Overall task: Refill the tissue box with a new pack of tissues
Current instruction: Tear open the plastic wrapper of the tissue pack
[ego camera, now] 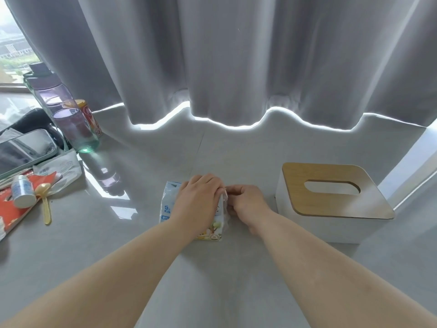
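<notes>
A pack of tissues (168, 204) in blue, white and yellow plastic wrap lies on the grey table in the middle. My left hand (198, 200) lies on top of the pack, fingers curled over its right edge, hiding most of it. My right hand (246, 202) is at the pack's right end and pinches the wrap there. To the right stands the white tissue box (295, 211), closed by its wooden lid (335, 209) with an oval slot; no tissue shows in the slot.
At the left are a tall clear water bottle (68, 119), a red can (91, 117) behind it, a phone (26, 150), a small white bottle (22, 192), a gold spoon (46, 204) and paper packets. A grey curtain (236, 67) hangs along the table's far edge.
</notes>
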Demonstrator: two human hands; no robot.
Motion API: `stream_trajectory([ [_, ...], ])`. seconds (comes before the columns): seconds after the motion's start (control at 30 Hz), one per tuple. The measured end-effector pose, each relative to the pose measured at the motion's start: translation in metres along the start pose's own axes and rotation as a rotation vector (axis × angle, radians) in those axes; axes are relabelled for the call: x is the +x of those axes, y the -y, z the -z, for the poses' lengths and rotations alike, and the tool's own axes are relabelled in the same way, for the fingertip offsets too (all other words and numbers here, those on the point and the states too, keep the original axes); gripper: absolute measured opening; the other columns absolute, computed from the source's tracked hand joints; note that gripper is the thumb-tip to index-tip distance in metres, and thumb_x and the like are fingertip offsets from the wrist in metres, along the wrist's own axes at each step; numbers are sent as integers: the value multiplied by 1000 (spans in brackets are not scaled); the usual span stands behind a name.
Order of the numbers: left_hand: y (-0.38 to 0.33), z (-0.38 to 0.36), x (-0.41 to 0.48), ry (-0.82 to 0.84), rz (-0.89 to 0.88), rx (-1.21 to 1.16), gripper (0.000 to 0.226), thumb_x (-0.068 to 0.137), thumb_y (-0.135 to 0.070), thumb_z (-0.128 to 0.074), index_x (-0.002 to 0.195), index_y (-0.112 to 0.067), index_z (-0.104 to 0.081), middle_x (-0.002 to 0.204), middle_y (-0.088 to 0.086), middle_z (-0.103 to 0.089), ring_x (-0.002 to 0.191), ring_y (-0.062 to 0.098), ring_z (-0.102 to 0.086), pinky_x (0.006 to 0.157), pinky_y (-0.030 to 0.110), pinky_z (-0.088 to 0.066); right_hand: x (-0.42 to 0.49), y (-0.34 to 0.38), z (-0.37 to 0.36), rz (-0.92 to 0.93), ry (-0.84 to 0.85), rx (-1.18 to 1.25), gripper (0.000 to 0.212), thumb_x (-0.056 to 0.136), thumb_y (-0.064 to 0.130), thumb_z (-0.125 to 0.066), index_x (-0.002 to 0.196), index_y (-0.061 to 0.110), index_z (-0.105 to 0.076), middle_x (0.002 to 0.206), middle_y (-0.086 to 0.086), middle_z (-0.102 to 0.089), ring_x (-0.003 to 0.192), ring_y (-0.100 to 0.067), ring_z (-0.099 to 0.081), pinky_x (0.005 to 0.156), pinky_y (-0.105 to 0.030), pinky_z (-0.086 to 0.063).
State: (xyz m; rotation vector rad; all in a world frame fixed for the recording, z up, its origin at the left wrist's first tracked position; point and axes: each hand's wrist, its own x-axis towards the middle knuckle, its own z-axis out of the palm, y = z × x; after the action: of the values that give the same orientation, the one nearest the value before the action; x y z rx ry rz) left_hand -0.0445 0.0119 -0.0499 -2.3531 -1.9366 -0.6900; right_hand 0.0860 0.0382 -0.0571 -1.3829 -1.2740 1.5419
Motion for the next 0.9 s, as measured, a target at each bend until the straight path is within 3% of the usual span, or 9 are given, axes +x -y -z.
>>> stream_trajectory([
  [0.07, -1, 1, -1, 13, -9, 17, 35, 96, -37, -27, 93, -24, -60, 95, -11, -63, 91, 16, -51, 76, 26, -27, 3, -4, 0, 11, -39, -11, 13, 79, 13, -65, 70, 17, -74, 73, -9, -70, 70, -24, -61, 72, -41, -52],
  [0.13, -1, 0, -2, 28, -15, 27, 31, 98, -35, -30, 93, -24, -58, 93, -12, -63, 91, 16, -51, 75, 26, -26, 4, -9, 0, 26, -75, -51, 13, 79, 19, -66, 67, 18, -72, 75, -9, -72, 71, -23, -62, 73, -41, -53],
  [0.23, -2, -1, -3, 15, -22, 24, 43, 93, -41, -18, 92, -25, -58, 91, -13, -62, 91, 15, -51, 76, 25, -25, 4, -10, 1, 48, -100, -79, 14, 75, 26, -65, 64, 21, -70, 76, -8, -73, 73, -21, -64, 74, -41, -54],
  [0.37, -3, -3, -3, 14, -49, 25, 47, 92, -42, -14, 91, -24, -57, 90, -13, -62, 92, 15, -51, 76, 25, -28, 1, -12, 3, 88, -111, -125, 19, 87, 20, -59, 70, 21, -65, 73, -2, -70, 67, -15, -60, 67, -33, -48],
  [0.5, -3, -3, -4, 8, -34, 27, 44, 92, -41, -15, 89, -25, -55, 88, -14, -60, 90, 14, -49, 74, 24, -24, 1, -15, 4, 108, -131, -88, 8, 84, 16, -61, 79, 23, -62, 74, 0, -71, 69, -15, -62, 71, -34, -51],
  [0.63, -3, -2, -5, 19, -3, 22, 29, 98, -34, -27, 90, -25, -53, 89, -13, -58, 91, 15, -49, 76, 25, -25, 0, -19, 7, 129, -120, -50, 14, 79, 9, -66, 82, 23, -67, 85, -1, -75, 84, -18, -69, 81, -36, -54],
  [0.8, -2, 0, -5, 71, -54, -12, 28, 95, -26, -34, 106, -35, -59, 101, -15, -59, 97, 14, -48, 82, 29, -32, -2, -20, 3, 165, -195, -192, 11, 83, 19, -66, 72, 22, -65, 75, 0, -71, 66, -12, -59, 58, -23, -44],
  [0.9, -3, -1, -4, 96, -57, 27, 23, 96, -22, -40, 103, -33, -58, 102, -14, -58, 98, 16, -47, 81, 29, -30, -1, -18, 5, 155, -179, -177, 8, 84, 19, -63, 77, 21, -63, 78, -2, -71, 66, -12, -58, 56, -22, -40],
])
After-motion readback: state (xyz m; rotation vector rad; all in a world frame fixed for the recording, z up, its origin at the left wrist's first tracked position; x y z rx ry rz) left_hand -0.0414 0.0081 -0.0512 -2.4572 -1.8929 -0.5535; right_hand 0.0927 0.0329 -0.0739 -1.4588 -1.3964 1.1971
